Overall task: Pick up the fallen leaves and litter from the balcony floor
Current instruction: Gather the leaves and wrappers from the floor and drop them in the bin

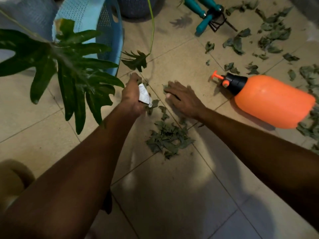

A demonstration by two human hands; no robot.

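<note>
My left hand (132,94) grips a crumpled white paper scrap (144,95) together with a few dry leaves. My right hand (183,99) lies flat on the tiled floor, fingers spread, its fingertips touching a dry leaf (166,87). A pile of grey-green fallen leaves (168,138) sits on the floor just below both hands. More dry leaves (269,37) are scattered across the tiles at the upper right.
An orange pump sprayer (269,100) lies on its side right of my right hand. A light blue plastic basket (96,28) stands at the upper left behind a large green plant leaf (69,69). Teal-handled garden tools (207,14) lie at the top.
</note>
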